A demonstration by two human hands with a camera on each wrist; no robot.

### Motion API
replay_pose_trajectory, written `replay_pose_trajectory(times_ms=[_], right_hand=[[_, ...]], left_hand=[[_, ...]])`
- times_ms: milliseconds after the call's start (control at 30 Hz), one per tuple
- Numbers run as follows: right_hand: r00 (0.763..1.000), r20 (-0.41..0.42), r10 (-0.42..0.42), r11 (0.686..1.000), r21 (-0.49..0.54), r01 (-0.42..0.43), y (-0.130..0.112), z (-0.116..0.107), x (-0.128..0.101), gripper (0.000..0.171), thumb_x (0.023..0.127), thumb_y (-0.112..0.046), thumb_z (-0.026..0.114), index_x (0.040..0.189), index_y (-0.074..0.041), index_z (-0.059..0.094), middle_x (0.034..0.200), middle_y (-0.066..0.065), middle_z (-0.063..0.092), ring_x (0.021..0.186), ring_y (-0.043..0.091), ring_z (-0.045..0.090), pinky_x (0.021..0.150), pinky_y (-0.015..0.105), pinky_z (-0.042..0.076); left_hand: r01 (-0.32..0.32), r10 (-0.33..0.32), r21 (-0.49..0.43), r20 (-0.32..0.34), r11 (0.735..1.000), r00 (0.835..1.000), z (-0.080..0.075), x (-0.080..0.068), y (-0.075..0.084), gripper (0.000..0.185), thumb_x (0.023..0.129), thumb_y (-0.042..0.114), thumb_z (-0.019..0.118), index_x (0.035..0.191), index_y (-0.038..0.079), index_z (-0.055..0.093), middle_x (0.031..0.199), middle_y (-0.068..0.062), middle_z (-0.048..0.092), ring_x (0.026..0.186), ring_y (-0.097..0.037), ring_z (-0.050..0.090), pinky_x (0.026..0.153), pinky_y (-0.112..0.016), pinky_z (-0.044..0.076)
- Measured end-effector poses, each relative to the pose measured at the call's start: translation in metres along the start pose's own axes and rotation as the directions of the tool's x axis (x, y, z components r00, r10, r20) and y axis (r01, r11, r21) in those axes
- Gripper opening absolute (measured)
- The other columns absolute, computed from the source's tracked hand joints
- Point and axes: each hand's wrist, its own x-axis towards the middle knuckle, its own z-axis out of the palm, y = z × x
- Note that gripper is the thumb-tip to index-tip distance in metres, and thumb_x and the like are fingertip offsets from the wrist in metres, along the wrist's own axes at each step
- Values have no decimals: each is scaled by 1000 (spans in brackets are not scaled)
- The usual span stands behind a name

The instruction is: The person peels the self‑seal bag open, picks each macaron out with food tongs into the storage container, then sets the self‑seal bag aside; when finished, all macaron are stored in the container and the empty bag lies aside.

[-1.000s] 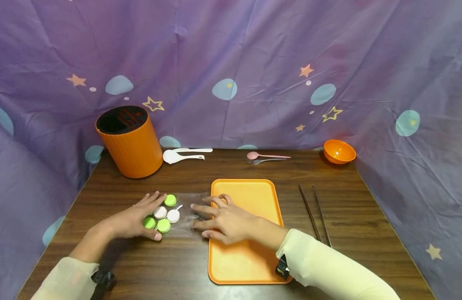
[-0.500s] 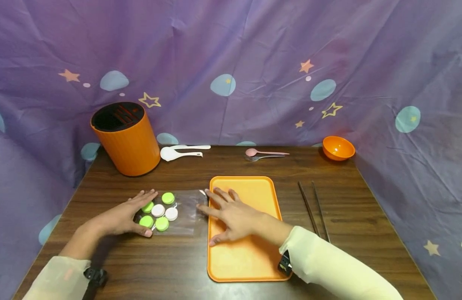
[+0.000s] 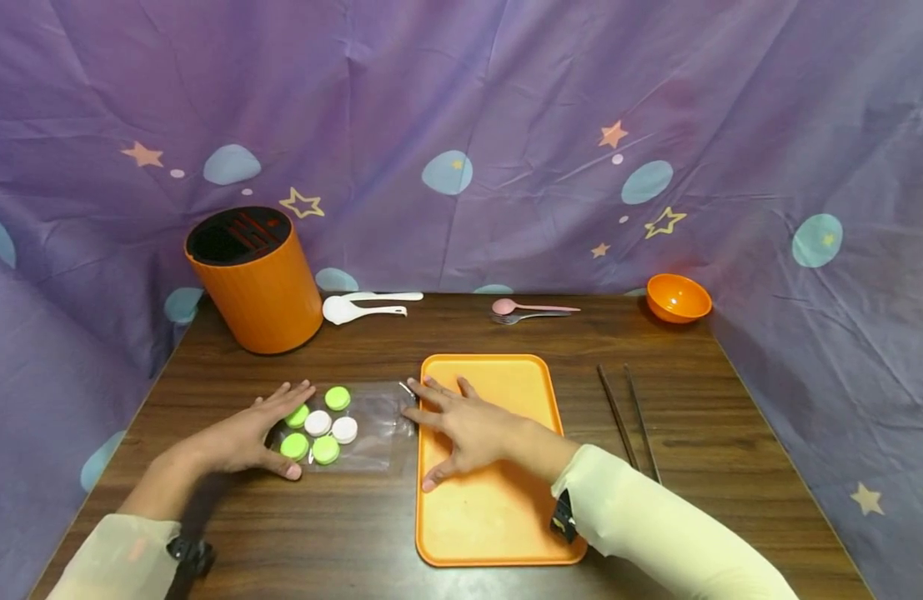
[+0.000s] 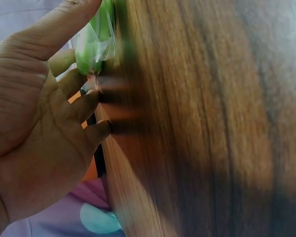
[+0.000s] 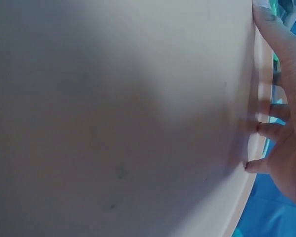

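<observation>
A clear plastic bag (image 3: 377, 429) holding several green and white round caps (image 3: 318, 423) lies flat on the wooden table (image 3: 356, 517), left of an orange tray (image 3: 499, 517). My left hand (image 3: 243, 437) lies with straight fingers at the bag's left end, thumb and fingertips around the caps. In the left wrist view the left hand's palm (image 4: 34, 123) faces the green caps (image 4: 91, 44). My right hand (image 3: 461, 429) rests flat on the tray, its fingertips reaching the bag's right edge. The right wrist view shows the right hand's fingers (image 5: 269, 131) spread on the tray (image 5: 113, 123).
An orange slotted cylinder (image 3: 254, 279) stands at the back left with white spoons (image 3: 363, 308) beside it. A pink spoon (image 3: 532, 308) over a fork and an orange bowl (image 3: 677, 298) lie at the back. Dark chopsticks (image 3: 629, 425) lie right of the tray. Purple cloth surrounds the table.
My right hand uncurled and slid right, off the bag onto the tray. My left hand drew back a little to the left, uncovering more of the caps.
</observation>
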Motion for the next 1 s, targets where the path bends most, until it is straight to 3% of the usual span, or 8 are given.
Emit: replay_pose_trajectory(times_ms=[300, 533, 667, 1000], right_hand=[[998, -53, -16, 1000, -11, 15, 7, -8, -9, 116, 86, -81, 78, 176, -27, 31, 187, 17, 16, 172, 46, 19, 131, 82, 19], [987, -158, 14, 999, -28, -18, 26, -23, -44, 110, 89, -76, 78, 175, -21, 36, 182, 18, 32, 169, 46, 29, 128, 83, 25], [976, -210, 49, 998, -31, -56, 41, -23, -68, 108, 90, -74, 80, 174, -21, 37, 179, 20, 37, 166, 47, 34, 126, 83, 29], [934, -312, 172, 980, -43, -195, 72, -16, -136, 100, 91, -71, 80, 171, -21, 44, 173, 21, 46, 160, 50, 42, 118, 89, 33]], left_hand=[[33, -33, 4, 10, 999, 999, -1, 0, -2, 129, 76, 38, 100, 174, 1, 26, 182, -31, 14, 166, -63, 6, 129, -83, 7], [2, 0, 66, -34, 998, 999, 0, -2, -4, 128, 73, 39, 101, 172, -2, 30, 180, -33, 19, 165, -65, 9, 127, -86, 8], [-1, 3, 57, -40, 998, 999, -3, -6, -7, 128, 73, 36, 102, 172, -3, 30, 180, -34, 20, 164, -67, 9, 125, -87, 10], [-22, 22, -3, -29, 1000, 999, -2, -7, -8, 104, 94, 40, 88, 173, 3, 31, 181, -35, 12, 164, -68, -1, 124, -90, 0]])
